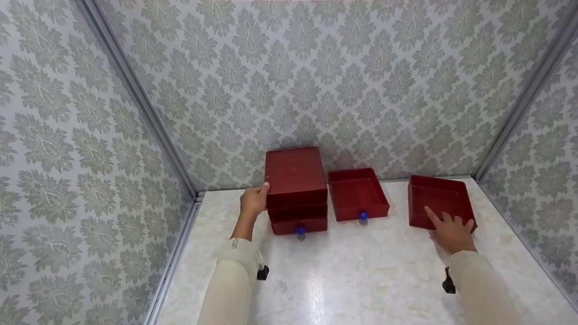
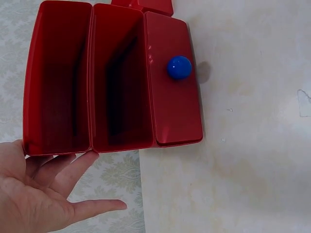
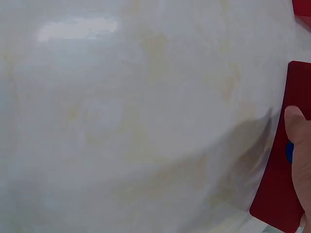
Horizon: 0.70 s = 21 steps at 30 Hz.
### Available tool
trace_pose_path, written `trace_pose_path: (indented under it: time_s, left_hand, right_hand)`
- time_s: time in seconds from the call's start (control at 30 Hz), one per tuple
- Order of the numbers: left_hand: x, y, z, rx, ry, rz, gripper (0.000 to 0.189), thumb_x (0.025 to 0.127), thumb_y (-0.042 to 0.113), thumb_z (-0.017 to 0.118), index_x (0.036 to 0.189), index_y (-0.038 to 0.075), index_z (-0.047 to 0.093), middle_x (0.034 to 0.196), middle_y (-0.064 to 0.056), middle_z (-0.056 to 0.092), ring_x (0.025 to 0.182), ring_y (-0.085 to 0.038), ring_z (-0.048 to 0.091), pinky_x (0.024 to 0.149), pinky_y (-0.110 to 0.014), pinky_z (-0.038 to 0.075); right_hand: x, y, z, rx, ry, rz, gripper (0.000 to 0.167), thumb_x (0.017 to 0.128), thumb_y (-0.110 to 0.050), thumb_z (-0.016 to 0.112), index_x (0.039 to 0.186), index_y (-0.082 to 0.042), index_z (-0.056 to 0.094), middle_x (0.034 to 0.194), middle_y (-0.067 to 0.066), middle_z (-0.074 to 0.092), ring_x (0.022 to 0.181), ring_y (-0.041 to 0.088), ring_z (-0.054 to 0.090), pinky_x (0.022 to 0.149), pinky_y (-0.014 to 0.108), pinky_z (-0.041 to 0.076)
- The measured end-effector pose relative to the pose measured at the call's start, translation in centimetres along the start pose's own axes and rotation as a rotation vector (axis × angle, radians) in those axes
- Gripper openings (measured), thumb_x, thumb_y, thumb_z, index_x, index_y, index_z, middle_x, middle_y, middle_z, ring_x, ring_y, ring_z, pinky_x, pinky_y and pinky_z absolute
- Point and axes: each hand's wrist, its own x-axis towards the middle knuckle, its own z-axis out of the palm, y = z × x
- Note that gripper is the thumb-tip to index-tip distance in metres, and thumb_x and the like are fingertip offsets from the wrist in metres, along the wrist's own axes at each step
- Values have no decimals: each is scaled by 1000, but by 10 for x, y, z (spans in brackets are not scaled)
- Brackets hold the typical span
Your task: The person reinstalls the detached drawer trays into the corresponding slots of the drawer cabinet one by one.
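Note:
A red drawer cabinet (image 1: 295, 174) stands against the back wall, two upper slots without drawers. Its bottom drawer (image 2: 175, 107), with a round blue knob (image 2: 179, 67), sits inside. My left hand (image 1: 254, 200) rests on the cabinet's left side; in the left wrist view its fingers are extended, fingertips touching that side. At the right, my right hand (image 1: 454, 232) grips the front wall of a loose red drawer (image 1: 440, 194), fingers over the rim and thumb on the outer face. The right wrist view shows that thumb beside the partly hidden blue knob (image 3: 289, 152).
Another loose red drawer (image 1: 359, 192) lies between the cabinet and the right drawer, its blue knob (image 1: 363, 215) facing front. All stand on a pale marbled table (image 1: 343, 271). Patterned wall panels (image 1: 307, 81) with metal corner posts enclose the back and sides.

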Motion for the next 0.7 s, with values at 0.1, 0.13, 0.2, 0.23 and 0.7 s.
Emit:
trace_pose_path:
  time_s: [0.1,0.13,0.2,0.23,0.7]
  left_hand:
    - [0,1,0,-2,0,5,49,107,44,48,91,7,76,90,-14,74,82,-29,74,66,-31,56]
    - [1,1,0,0,6,7,48,107,44,48,93,8,77,91,-14,75,81,-28,74,65,-31,56]
    - [1,1,0,9,10,13,48,107,43,48,92,8,78,92,-14,76,79,-27,73,65,-30,55]
    - [1,1,0,13,15,15,48,107,43,48,92,9,78,92,-13,76,78,-26,73,65,-30,55]
    - [1,-2,2,31,34,19,51,106,43,49,78,6,71,85,-14,75,70,-20,68,65,-32,54]
  right_hand:
    - [1,1,-2,3,-12,5,89,91,-15,76,161,-25,22,136,35,49,120,67,44,98,90,17]
    - [1,1,-2,7,-17,7,90,91,-11,75,162,-25,21,137,36,48,120,67,43,98,90,16]
    - [2,1,-2,15,-24,10,95,88,-5,75,162,-26,19,138,37,46,121,69,41,97,91,14]
    - [2,1,-1,19,-26,12,96,88,-5,75,162,-26,18,139,37,45,122,69,40,97,91,13]
    - [-3,-5,9,-101,41,-15,114,74,6,85,162,-17,16,137,41,45,114,69,45,95,91,20]
